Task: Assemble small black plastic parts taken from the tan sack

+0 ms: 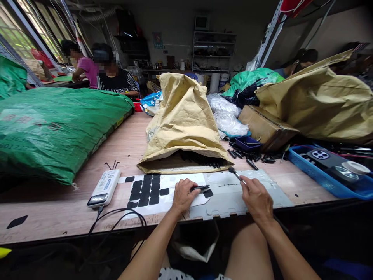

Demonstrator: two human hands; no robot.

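Note:
My left hand is closed around a slim black pen-like piece, which points to the right over a white sheet. My right hand pinches a thin tool with a silvery shaft and a dark rounded tip; its exact kind is unclear. Several black rounded-square pads lie in rows on the sheet, and a single pad is beside the left fingers. Under the right hand is a flat grey-white board. Beyond both hands, a tan paper sack lies with its mouth towards me, dark pieces inside.
A white power bank with a black cable lies left. A bulging green sack fills the far left. To the right are loose black pieces, a cardboard box and a blue tray. Other people sit across.

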